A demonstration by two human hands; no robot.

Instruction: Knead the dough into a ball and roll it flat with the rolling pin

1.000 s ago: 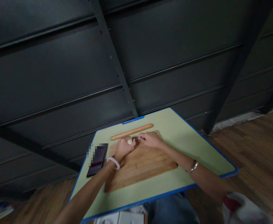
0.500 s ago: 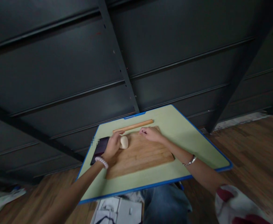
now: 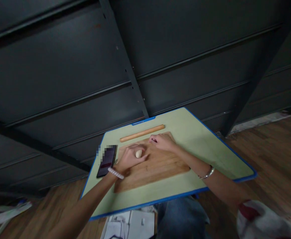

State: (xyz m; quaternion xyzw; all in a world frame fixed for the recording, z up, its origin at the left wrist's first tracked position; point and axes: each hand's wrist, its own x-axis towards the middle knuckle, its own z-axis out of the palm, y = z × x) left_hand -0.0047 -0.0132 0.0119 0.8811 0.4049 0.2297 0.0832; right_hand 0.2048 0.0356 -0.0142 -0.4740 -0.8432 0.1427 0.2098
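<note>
Dough (image 3: 139,153), a pale rounded lump, is at the left hand (image 3: 130,157), over the far left part of the board (image 3: 155,169). Left hand curls round it, fingers on far side, thumb out toward the right; firm clamp or loose cupping, can't tell. Can't tell either if the dough rests on the wood or is lifted. Right hand (image 3: 163,142) is at the board's far right, fingers bent in, apart from the left; anything inside, can't tell.

Handling, judged by look: dough should be light, easy for one hand. Likely soft and pliable, so it would dent under fingertips rather than break. Surface looks smooth, no flour visible; might be a bit tacky, probably not slippery. Best hold: whole palm cupped over it, fingers and thumb round the sides, pressure spread. A hard pinch would likely leave marks or pull it out of shape.

Around: pin (image 3: 142,133) lies on the desk (image 3: 197,141) just beyond the board; looks stiff wood, would roll if nudged, so take it near both ends. Phone (image 3: 107,162) lies left of the board, near the left wrist.
</note>
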